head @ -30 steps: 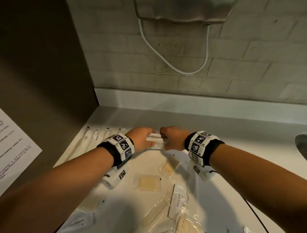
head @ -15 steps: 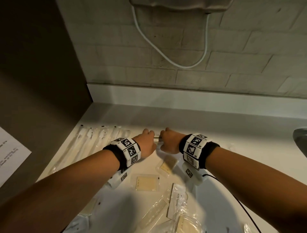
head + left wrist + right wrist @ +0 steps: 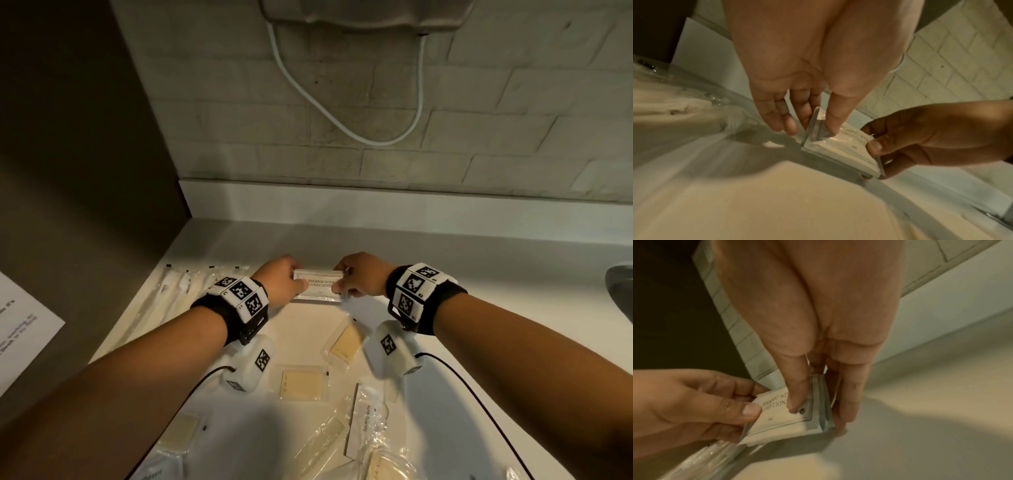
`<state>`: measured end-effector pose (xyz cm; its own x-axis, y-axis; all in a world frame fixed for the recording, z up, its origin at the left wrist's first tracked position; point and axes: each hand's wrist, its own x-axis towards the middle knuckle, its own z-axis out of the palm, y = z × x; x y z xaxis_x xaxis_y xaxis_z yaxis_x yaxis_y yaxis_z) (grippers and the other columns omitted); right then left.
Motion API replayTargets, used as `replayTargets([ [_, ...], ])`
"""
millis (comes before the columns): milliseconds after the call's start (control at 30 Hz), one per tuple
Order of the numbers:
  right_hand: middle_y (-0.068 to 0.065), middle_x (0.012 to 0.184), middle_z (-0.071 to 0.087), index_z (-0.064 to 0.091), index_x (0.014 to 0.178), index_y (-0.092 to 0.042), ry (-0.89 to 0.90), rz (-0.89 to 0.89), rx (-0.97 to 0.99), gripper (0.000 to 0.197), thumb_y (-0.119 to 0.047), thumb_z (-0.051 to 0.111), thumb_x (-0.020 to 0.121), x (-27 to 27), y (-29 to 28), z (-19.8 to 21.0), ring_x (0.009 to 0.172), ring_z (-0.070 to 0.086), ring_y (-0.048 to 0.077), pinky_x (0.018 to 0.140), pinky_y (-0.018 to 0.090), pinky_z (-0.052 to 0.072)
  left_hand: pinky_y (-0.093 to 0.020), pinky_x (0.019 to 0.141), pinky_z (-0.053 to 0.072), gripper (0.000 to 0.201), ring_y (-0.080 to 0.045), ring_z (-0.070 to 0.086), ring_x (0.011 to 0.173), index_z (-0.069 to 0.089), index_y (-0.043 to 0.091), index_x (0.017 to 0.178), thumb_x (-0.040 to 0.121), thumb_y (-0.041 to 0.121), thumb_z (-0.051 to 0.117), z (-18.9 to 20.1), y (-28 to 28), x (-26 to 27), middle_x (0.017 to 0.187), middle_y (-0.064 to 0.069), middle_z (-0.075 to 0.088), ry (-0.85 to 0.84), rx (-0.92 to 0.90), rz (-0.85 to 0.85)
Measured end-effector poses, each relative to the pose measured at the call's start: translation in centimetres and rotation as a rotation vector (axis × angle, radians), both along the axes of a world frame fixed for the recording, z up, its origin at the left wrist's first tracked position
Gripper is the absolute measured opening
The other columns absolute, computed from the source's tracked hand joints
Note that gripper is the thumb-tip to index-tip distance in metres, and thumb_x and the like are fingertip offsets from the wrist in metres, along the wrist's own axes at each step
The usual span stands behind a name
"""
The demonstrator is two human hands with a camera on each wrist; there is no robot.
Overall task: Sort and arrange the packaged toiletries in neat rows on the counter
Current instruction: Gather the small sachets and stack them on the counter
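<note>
A small stack of white shampoo-with-conditioner sachets [image 3: 320,289] [image 3: 840,144] [image 3: 785,417] lies flat on the white counter [image 3: 445,260], toward the back. My left hand [image 3: 284,284] [image 3: 809,123] pinches the stack's left end between thumb and fingers. My right hand [image 3: 356,282] [image 3: 818,395] pinches its right end, thumb on top. To the left lies a row of long clear-wrapped toothbrushes [image 3: 174,298]. Closer to me are scattered soap packets [image 3: 342,344] [image 3: 301,380], a toothpaste sachet [image 3: 364,418] and a wrapped comb [image 3: 322,442].
The counter meets a dark side wall on the left and a tiled back wall with a raised white ledge [image 3: 376,202]. A white cord [image 3: 342,120] hangs from a wall unit above. A sink rim [image 3: 621,291] shows at the far right. A printed sheet [image 3: 20,329] hangs at left.
The sachet stack, held on edge between both hands before, now lies flat with its printed face up. Both hands have stayed at its ends.
</note>
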<state>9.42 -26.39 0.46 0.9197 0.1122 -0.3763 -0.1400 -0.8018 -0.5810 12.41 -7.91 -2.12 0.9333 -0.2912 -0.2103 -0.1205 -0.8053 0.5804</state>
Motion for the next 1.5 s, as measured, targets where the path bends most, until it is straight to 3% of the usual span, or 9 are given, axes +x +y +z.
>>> replayTargets([
  [233, 0.02, 0.101, 0.07, 0.056, 0.124, 0.005, 0.148, -0.204, 0.178, 0.042, -0.011, 0.069, 0.087, 1.3, 0.6, -0.3, 0.08, 0.068, 0.024, 0.082, 0.034, 0.059, -0.031, 0.094, 0.048, 0.048, -0.027, 0.064, 0.109, 0.063, 0.004, 0.119, 0.085, 0.036, 0.072, -0.3, 0.1, 1.9, 0.117, -0.01, 0.069, 0.057, 0.058, 0.133],
  [400, 0.015, 0.093, 0.074, 0.065, 0.085, 0.001, 0.12, -0.264, 0.117, 0.019, -0.017, 0.073, 0.085, 1.6, 1.2, -0.4, 0.078, 0.07, 0.022, 0.076, 0.029, 0.06, -0.027, 0.091, 0.046, 0.044, -0.024, 0.064, 0.11, 0.067, 0.007, 0.118, 0.085, 0.036, 0.072, -0.8, -0.2, 2.2, 0.119, -0.008, 0.069, 0.034, 0.117, 0.182],
  [533, 0.014, 0.094, 0.075, 0.065, 0.108, 0.001, 0.096, -0.273, 0.032, 0.032, -0.018, 0.073, 0.084, 1.8, 1.6, -0.4, 0.065, 0.07, 0.019, 0.064, 0.025, 0.059, -0.029, 0.093, 0.045, 0.047, -0.025, 0.062, 0.114, 0.067, 0.009, 0.12, 0.086, 0.042, 0.069, -0.6, -0.2, 2.6, 0.124, -0.007, 0.067, 0.026, 0.202, 0.134],
  [733, 0.012, 0.103, 0.074, 0.064, 0.116, -0.001, 0.094, -0.149, -0.091, 0.038, -0.022, 0.069, 0.085, 2.0, 1.7, -0.1, 0.088, 0.074, 0.026, 0.085, 0.037, 0.059, -0.032, 0.088, 0.046, 0.038, -0.03, 0.064, 0.105, 0.071, 0.003, 0.103, 0.095, 0.036, 0.052, 0.5, -0.6, 2.6, 0.109, -0.014, 0.071, 0.032, 0.286, 0.013],
  [833, 0.013, 0.113, 0.07, 0.064, 0.121, -0.005, 0.097, -0.107, -0.11, 0.04, -0.023, 0.067, 0.086, 1.9, 1.5, -0.2, 0.088, 0.074, 0.026, 0.083, 0.037, 0.059, -0.032, 0.1, 0.043, 0.048, -0.03, 0.057, 0.12, 0.059, 0.006, 0.129, 0.095, 0.039, 0.052, 0.8, -0.8, 2.6, 0.132, -0.014, 0.061, 0.058, 0.247, 0.01],
  [933, 0.013, 0.128, 0.06, 0.036, 0.145, -0.007, 0.105, -0.063, -0.036, 0.072, -0.029, 0.069, 0.084, 1.6, 1.3, 0.0, 0.083, 0.072, 0.024, 0.082, 0.036, 0.059, -0.031, 0.104, 0.04, 0.077, -0.027, 0.051, 0.129, 0.037, 0.012, 0.147, 0.085, 0.048, 0.066, 0.7, -0.8, 2.6, 0.144, -0.01, 0.05, 0.084, 0.218, -0.058],
  [1067, 0.01, 0.139, 0.049, 0.025, 0.15, -0.01, 0.038, 0.221, -0.354, 0.092, -0.033, 0.075, 0.077, 1.5, 1.6, 0.3, 0.119, 0.056, 0.027, 0.1, 0.034, 0.047, -0.037, 0.102, 0.046, 0.097, -0.028, 0.055, 0.122, 0.034, 0.013, 0.147, 0.067, 0.035, 0.084, 0.5, -1.5, 2.7, 0.139, -0.009, 0.05, 0.026, 0.394, -0.225],
  [1267, 0.005, 0.106, 0.042, 0.052, 0.126, -0.011, 0.003, 0.266, -0.478, 0.066, -0.034, 0.078, 0.07, 2.2, 2.9, -0.7, 0.089, 0.052, 0.023, 0.076, 0.032, 0.05, -0.038, 0.076, 0.058, 0.06, -0.027, 0.065, 0.083, 0.061, 0.018, 0.109, 0.053, 0.032, 0.079, 0.6, -2.3, 2.9, 0.104, -0.003, 0.057, -0.041, 0.562, -0.341],
  [1500, 0.007, 0.104, 0.048, 0.056, 0.122, -0.011, -0.057, 0.286, -0.51, 0.054, -0.033, 0.073, 0.076, 2.3, 3.1, -1.2, 0.094, 0.055, 0.025, 0.078, 0.03, 0.047, -0.036, 0.075, 0.057, 0.049, -0.027, 0.066, 0.085, 0.065, 0.018, 0.105, 0.059, 0.028, 0.079, 0.6, -2.3, 3.6, 0.1, -0.002, 0.064, -0.059, 0.579, -0.389],
])
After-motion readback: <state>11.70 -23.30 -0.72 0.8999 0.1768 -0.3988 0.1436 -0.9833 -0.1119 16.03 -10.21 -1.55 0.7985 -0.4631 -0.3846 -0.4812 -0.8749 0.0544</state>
